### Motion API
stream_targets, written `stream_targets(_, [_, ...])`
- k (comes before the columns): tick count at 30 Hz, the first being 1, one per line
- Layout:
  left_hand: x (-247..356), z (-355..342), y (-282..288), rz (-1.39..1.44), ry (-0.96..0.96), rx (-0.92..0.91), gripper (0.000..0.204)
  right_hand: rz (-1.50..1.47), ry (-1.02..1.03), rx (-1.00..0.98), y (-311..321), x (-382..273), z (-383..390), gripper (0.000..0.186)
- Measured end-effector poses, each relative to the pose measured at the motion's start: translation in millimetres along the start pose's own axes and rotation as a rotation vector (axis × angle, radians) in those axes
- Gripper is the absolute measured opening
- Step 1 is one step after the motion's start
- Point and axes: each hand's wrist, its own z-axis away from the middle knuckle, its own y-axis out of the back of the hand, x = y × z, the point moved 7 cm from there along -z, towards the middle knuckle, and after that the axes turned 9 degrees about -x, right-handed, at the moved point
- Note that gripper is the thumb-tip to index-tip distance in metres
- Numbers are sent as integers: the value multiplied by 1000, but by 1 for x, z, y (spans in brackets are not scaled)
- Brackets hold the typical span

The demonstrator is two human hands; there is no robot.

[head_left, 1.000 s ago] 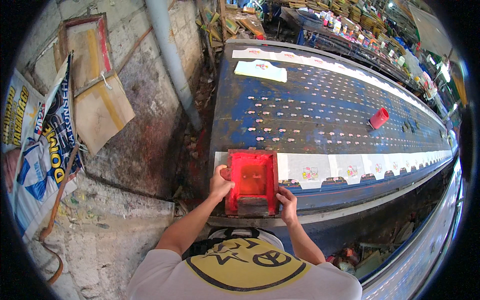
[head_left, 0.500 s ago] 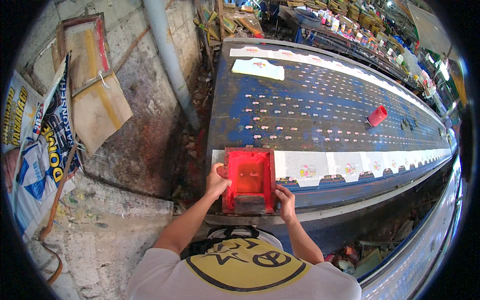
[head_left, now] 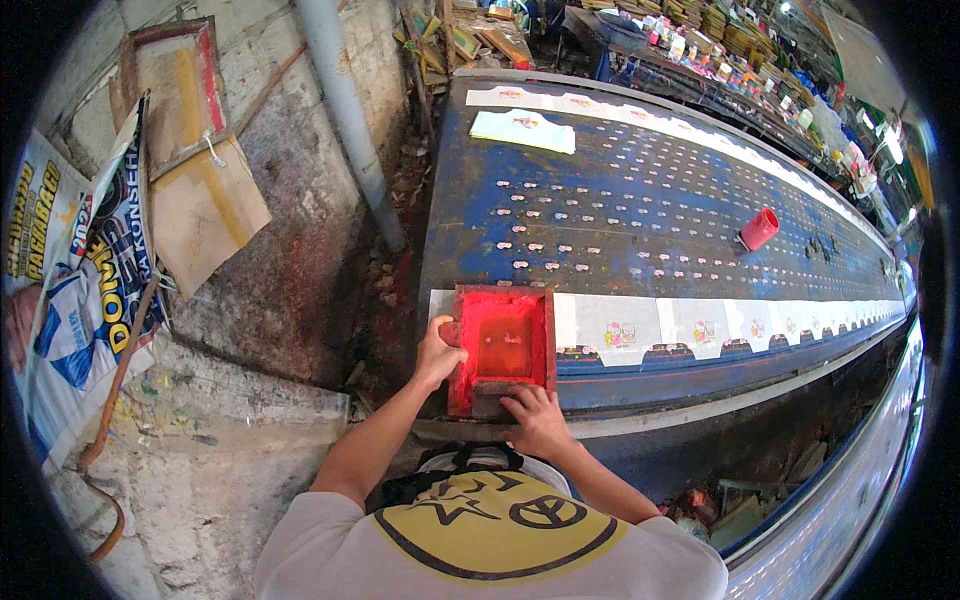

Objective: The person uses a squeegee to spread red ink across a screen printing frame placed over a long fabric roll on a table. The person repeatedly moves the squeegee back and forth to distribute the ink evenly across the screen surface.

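Note:
A red-stained wooden screen frame [head_left: 545, 330] lies at the near left end of a long blue printing table [head_left: 460, 250], over a row of white printed pieces [head_left: 685, 330]. My left hand [head_left: 440, 355] is closed on the frame's left side, thumb inward. A dark squeegee-like bar [head_left: 487, 398] lies across the frame's near end. My right hand [head_left: 535, 418] has its fingers apart, fingertips touching that bar near the frame's lower right.
A red cylinder [head_left: 759, 228] lies on the table near a folded pale stack [head_left: 522, 133]. A grey pipe [head_left: 350, 130], leaning boards [head_left: 210, 220] and banners [head_left: 70, 280] line the left. Cluttered shelving [head_left: 680, 50] runs behind; a gutter [head_left: 720, 460] lies below the near edge.
My right hand has left the frame's right side and moved down and left onto the dark bar at its near end. My left hand keeps its grip on the left side.

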Motion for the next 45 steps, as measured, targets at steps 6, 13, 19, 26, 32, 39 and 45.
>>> stream_targets(6, [4,2,1,10,-41,7,82,107,-28,103,-13,6,-20,54])
stream_targets(13, [11,5,3,-22,-37,11,82,-40,-58,72,-2,15,-32,55])
stream_targets(19, [9,5,3,-76,-38,38,80,46,34,177,-9,13,-28,54])
stream_targets(26, [4,2,2,-61,-52,1,81,20,-124,134,13,93,-136,41])
stream_targets(32, [2,2,4,-104,-69,4,81,64,-77,219,11,93,-140,31])
stream_targets(39, [-4,-2,0,-54,-95,69,81,22,-40,124,-9,26,-42,55])
stream_targets(45, [19,4,-20,20,-159,107,78,20,-23,140,21,41,-28,56])
